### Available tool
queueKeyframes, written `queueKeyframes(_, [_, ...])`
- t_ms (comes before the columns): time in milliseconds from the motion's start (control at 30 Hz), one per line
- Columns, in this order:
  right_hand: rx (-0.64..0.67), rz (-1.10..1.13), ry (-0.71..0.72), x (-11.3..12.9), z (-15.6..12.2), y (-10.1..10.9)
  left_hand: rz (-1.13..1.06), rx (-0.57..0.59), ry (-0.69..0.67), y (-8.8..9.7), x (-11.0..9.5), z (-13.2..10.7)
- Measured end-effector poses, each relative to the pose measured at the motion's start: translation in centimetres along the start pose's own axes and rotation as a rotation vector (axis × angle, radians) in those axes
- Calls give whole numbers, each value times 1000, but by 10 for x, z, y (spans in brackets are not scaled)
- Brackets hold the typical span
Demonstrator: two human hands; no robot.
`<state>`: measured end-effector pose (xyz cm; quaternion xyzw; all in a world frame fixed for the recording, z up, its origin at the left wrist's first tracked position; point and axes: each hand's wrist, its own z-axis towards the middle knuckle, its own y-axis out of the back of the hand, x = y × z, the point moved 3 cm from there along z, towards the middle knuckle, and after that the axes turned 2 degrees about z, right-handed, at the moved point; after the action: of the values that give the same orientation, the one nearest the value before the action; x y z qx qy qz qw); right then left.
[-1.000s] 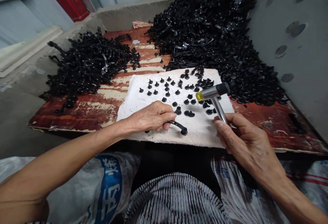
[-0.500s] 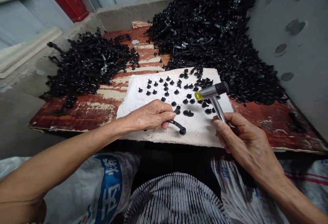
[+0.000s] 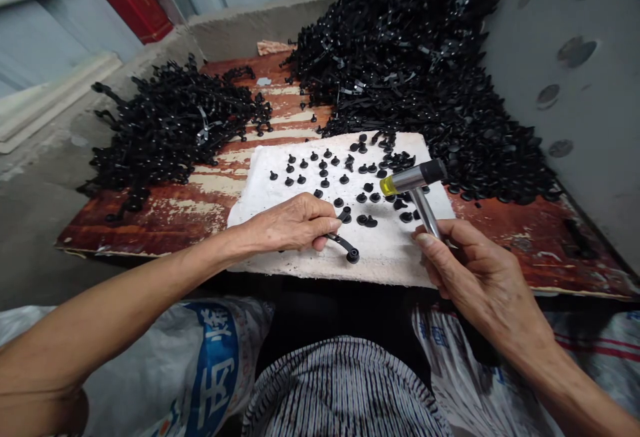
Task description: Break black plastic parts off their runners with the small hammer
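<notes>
My left hand [image 3: 304,222] pinches a curved black strap-like part [image 3: 341,242] with a round end, over the near part of a white cloth [image 3: 270,260]. My fingers hide the middle of that part. My right hand [image 3: 475,270] is closed around the handle of a small mallet [image 3: 413,178], whose head has a yellow face on the left and a black one on the right. The mallet's head is raised above the cloth. Several small black round pieces with stems [image 3: 345,178] stand spread across the cloth, and more are bunched under the mallet.
A heap of black parts [image 3: 170,124] lies on the left of the worn red-brown board [image 3: 200,207]. A far larger heap [image 3: 400,44] rises at the back right, against a grey panel [image 3: 565,90]. Printed sacks [image 3: 220,364] hang below the board's front edge.
My left hand has shifted very slightly to the left with the black strap-like part. The right hand and the mallet look unmoved.
</notes>
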<state>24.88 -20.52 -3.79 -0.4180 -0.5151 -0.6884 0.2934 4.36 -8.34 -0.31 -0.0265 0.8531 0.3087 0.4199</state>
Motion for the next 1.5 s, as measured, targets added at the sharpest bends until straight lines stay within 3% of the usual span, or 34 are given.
queueKeyframes(1033, [4,-19,6,0,1,-1,51,-17,-52,2,-6,1])
queueKeyframes(1167, [24,-43,22,2,2,1,41,-16,2,5,-10,3])
queueKeyframes(1333, [61,-117,135,5,5,2,18,31,56,4,-8,2])
queueKeyframes(1500, [38,-214,360,14,5,-2,31,45,45,5,-8,3])
